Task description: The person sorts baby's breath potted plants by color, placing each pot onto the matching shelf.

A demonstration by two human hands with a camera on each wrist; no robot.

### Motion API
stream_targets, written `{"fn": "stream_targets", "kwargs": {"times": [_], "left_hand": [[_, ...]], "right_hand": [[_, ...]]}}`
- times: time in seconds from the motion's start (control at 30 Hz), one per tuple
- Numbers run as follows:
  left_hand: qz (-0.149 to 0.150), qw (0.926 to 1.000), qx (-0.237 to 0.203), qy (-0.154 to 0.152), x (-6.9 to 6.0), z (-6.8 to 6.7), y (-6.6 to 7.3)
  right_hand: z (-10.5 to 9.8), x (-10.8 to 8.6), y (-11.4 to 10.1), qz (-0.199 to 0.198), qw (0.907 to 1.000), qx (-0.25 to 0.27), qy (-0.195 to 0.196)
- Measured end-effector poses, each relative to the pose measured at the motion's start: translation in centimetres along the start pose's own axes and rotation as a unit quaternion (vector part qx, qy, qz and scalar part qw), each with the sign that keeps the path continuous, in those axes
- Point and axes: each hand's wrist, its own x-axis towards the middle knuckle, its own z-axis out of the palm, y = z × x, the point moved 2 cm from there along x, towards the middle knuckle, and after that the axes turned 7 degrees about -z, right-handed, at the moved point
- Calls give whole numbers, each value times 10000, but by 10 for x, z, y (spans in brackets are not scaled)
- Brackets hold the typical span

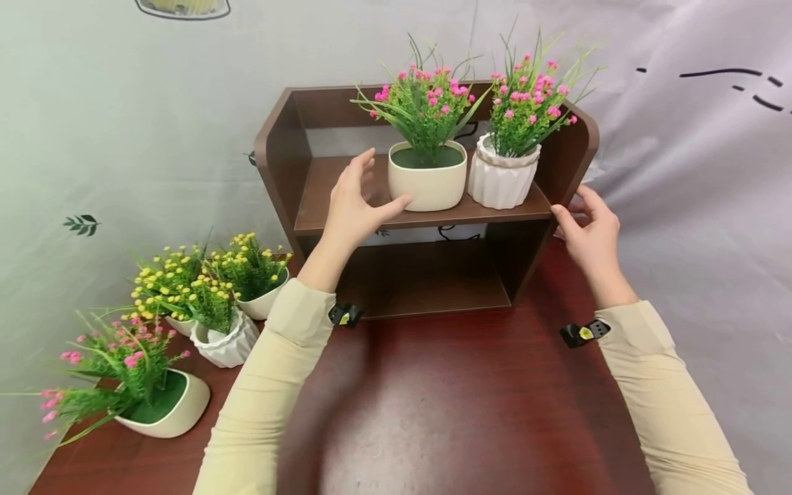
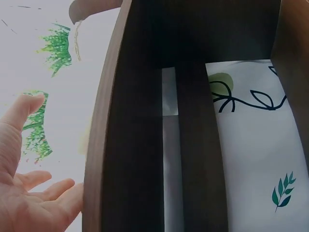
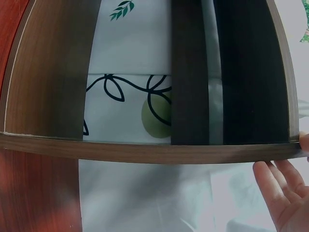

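Note:
In the head view my left hand (image 1: 354,206) is spread beside the cream oval pot (image 1: 427,180) of pink flowers, its thumb at the pot's lower left side. The left wrist view shows that hand (image 2: 41,193) with fingers apart, by the board edge. My right hand (image 1: 590,237) grips the right side panel of the brown shelf (image 1: 427,220), thumb at the front edge and fingers along the outside. That hold shows at the corner in the right wrist view, hand (image 3: 289,193). A white ribbed pot (image 1: 502,177) with pink flowers stands right of the cream pot.
On the red-brown table (image 1: 458,399), left of the shelf, stand several yellow-flowered pots, one of them white and ribbed (image 1: 225,344). A cream pot (image 1: 179,412) with pink flowers is nearer the front left. A pale printed cloth (image 1: 155,124) hangs behind; dark cables (image 1: 454,236) show behind the shelf.

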Motion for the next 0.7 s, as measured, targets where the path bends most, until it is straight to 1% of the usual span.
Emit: {"fn": "stream_targets", "kwargs": {"times": [0.17,0.27,0.47,0.6,0.7], "left_hand": [[349,9990,-55,290,-12,-8,-5],[484,9979,-77,435,-19,-14,-9],[511,9970,70,573,-36,-26,-16],[527,9969,31,584,-48,-33,-21],[464,9974,-24,560,-57,-37,-26]], "right_hand": [[-1,0,1,-6,10000,-57,-7],[0,0,1,-71,9999,-86,1],[0,-1,1,-89,9999,-60,4],[0,-1,1,-41,10000,-27,6],[0,-1,1,-17,10000,-29,6]]}}
